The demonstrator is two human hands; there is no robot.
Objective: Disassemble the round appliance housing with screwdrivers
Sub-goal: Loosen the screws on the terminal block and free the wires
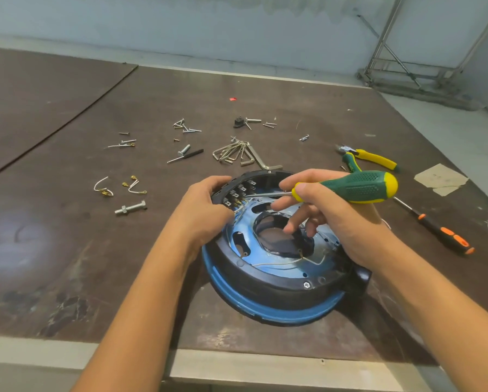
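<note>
Left hand (206, 205): fingers curled over the far-left rim, gripping it beside the terminal strip (238, 193).
Right hand (330, 222): thumb and forefinger pinch the green-and-yellow screwdriver (358, 186), tip aimed at the terminals; the other fingers hang loose.
Round housing (265, 281): lies on the table (67, 250) near its front edge, open face up.
Handling: probably rigid and moderately heavy. The thin wires look fragile, so hold it by the black rim.
Beyond: orange-black screwdriver (441, 233), pliers (373, 158), hex keys (237, 154), loose screws (184, 127).
Writing: none legible.

Hex keys (237, 152), pliers (370, 156), loose bolt (131, 207).
</note>
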